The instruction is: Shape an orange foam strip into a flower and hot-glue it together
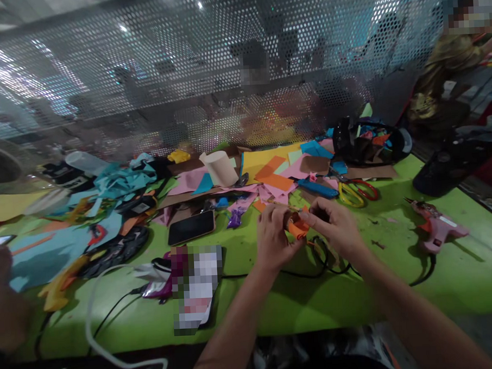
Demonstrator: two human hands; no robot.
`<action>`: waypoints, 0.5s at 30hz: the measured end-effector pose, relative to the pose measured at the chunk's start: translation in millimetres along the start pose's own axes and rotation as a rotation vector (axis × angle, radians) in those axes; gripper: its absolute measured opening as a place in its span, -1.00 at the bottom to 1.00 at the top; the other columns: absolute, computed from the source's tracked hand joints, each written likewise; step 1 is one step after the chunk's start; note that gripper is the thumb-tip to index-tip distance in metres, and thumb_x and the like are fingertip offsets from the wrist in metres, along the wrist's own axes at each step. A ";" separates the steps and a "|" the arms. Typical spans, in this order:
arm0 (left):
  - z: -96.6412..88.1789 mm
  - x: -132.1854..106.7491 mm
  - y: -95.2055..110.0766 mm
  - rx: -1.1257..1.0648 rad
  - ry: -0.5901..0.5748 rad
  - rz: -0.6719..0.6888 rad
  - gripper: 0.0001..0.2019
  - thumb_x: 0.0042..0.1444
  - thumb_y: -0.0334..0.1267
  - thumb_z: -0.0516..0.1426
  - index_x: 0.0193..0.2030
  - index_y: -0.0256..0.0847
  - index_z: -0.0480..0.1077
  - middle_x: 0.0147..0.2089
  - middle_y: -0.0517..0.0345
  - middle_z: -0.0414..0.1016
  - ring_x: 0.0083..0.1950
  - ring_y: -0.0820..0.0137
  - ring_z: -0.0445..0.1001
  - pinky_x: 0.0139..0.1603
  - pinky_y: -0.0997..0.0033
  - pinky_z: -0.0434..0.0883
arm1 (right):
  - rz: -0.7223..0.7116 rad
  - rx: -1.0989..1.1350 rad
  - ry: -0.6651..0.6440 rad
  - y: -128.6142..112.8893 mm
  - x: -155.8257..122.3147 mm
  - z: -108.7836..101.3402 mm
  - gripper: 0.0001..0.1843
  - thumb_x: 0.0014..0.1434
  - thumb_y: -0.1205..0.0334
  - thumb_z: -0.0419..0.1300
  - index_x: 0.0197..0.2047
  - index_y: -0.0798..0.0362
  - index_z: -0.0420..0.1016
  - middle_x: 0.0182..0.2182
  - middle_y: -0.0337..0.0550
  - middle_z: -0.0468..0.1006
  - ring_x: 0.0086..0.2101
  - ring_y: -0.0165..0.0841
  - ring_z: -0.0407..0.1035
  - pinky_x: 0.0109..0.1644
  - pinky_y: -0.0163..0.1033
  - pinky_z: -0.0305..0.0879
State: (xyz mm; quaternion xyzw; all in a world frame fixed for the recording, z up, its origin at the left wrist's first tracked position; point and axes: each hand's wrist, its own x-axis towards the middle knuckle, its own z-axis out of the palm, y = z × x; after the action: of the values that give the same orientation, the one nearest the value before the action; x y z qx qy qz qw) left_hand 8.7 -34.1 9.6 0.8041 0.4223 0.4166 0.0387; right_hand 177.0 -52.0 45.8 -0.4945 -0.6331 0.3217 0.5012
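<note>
Over the green table (393, 287), my left hand (275, 235) is closed around a small piece of folded orange paper (299, 228). My right hand (333, 224) pinches the same paper from the other side, near its top edge. Something brownish shows between the fingers, too small to make out. Beneath the hands runs a black cable (290, 273) across the tabletop. Just beyond them lie a blue cutter (317, 188), a pair of scissors with yellow and red handles (352, 195), and a small purple piece (234, 218).
A pink glue gun (439, 227) stands at the right, a yellow glue gun (65, 282) lies left. Two phones, one dark (191, 228), one lit (201, 287), lie left of my hands. Behind are coloured papers (274, 172), a paper roll (221, 169) and a black bin (350, 147). Another person's hand (4, 293) is far left.
</note>
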 end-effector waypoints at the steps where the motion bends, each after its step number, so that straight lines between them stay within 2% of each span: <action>1: 0.1 -0.2 -0.5 0.005 -0.002 0.005 -0.63 0.02 -0.16 0.15 -0.02 -0.12 0.21 -0.07 0.03 0.39 0.01 0.16 0.34 0.01 0.21 0.25 | -0.003 0.007 0.002 -0.8 0.0 0.1 -0.60 0.14 -0.04 0.27 -0.52 0.02 0.25 -0.60 -0.37 0.20 -0.54 -0.46 0.12 -0.50 -0.32 0.01; 6: 1.5 -1.2 -1.6 -0.041 0.003 0.011 -0.64 0.03 -0.16 0.14 -0.03 -0.12 0.22 -0.08 0.04 0.39 0.00 0.18 0.35 0.00 0.22 0.25 | 0.001 0.040 0.031 -4.0 -0.6 1.6 -0.69 0.08 0.12 0.31 -0.51 0.02 0.27 -0.60 -0.36 0.27 -0.55 -0.47 0.16 -0.50 -0.33 0.05; 10: 2.6 -1.0 -1.2 -0.101 -0.024 -0.027 -0.64 0.02 -0.20 0.16 -0.03 -0.12 0.22 -0.08 0.05 0.39 -0.01 0.20 0.35 0.00 0.23 0.28 | -0.011 0.069 0.065 -4.5 -2.4 2.4 -0.74 0.06 0.16 0.34 -0.48 0.03 0.34 -0.57 -0.33 0.36 -0.54 -0.45 0.23 -0.49 -0.34 0.12; 15: 3.0 0.7 0.4 -0.285 -0.076 -0.100 -0.66 0.02 -0.28 0.17 -0.05 -0.13 0.22 -0.12 0.07 0.36 -0.05 0.24 0.37 -0.02 0.26 0.31 | -0.080 0.024 0.107 -2.6 -3.4 1.5 -0.81 0.09 0.19 0.36 -0.43 0.05 0.45 -0.53 -0.27 0.47 -0.53 -0.44 0.29 -0.48 -0.34 0.19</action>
State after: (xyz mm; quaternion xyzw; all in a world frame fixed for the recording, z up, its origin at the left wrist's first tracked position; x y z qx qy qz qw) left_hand 11.3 -33.0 8.3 0.7836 0.3965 0.4393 0.1893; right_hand 174.8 -55.9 46.6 -0.4793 -0.6206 0.2824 0.5526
